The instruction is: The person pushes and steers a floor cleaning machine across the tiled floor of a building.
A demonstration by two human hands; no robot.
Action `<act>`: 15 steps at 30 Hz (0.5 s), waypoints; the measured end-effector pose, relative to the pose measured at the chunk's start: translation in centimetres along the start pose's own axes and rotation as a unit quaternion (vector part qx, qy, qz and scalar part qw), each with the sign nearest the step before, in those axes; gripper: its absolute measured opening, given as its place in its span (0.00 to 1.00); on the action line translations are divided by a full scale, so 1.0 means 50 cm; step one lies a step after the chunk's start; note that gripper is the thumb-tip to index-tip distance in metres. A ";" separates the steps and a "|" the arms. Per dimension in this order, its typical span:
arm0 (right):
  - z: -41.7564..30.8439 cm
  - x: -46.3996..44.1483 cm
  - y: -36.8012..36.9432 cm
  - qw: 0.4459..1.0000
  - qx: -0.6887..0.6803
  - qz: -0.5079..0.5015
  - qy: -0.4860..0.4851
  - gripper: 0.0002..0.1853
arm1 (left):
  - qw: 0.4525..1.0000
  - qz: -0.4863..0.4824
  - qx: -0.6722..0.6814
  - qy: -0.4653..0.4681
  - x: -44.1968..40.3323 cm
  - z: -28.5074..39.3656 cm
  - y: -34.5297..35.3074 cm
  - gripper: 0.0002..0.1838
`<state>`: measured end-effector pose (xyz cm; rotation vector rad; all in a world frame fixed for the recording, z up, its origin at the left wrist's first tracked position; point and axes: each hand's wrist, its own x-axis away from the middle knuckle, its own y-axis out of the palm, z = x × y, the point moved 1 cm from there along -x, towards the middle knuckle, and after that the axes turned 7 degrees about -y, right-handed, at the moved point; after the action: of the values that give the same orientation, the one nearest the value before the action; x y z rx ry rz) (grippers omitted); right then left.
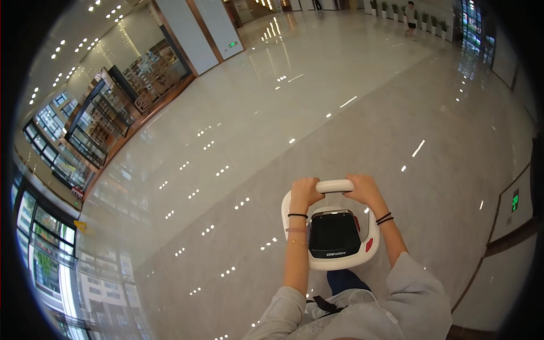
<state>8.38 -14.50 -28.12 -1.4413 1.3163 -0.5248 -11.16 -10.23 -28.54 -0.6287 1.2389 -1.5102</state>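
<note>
My left hand (306,191) is wrapped round the left part of a white handlebar (334,186). Round its right part my right hand (364,190) is closed too. The bar belongs to a white rounded frame (340,264) that loops around a black padded-looking panel (334,233) with pale lettering along its near edge. A red reflector-like patch (369,245) sits on the frame's right side. Whatever lies beneath the frame is hidden, so its exact kind cannot be told. Dark bands circle both of my wrists.
Glossy tiled floor (226,153) stretches ahead, full of light reflections. A shelf-lined room with glass doors (96,124) lies left, near a yellow floor sign (80,226). Far off, a person (410,20) is by potted plants (435,24). A wall (510,204) runs along the right.
</note>
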 end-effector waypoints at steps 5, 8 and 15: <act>0.006 0.017 0.006 0.999 -0.017 0.017 0.031 0.15 | 1.000 0.018 0.012 0.002 -0.001 0.012 0.015 0.11; -0.005 0.013 0.000 0.999 -0.028 -0.002 0.043 0.15 | 1.000 0.027 0.002 -0.010 0.018 0.010 0.005 0.11; -0.020 0.033 -0.012 0.999 0.025 0.030 0.026 0.13 | 0.999 0.042 -0.004 0.007 0.026 0.032 -0.019 0.12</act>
<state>8.26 -16.50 -27.77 -1.3505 1.3754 -0.5547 -10.56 -12.08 -27.40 -0.5660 1.2666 -1.4427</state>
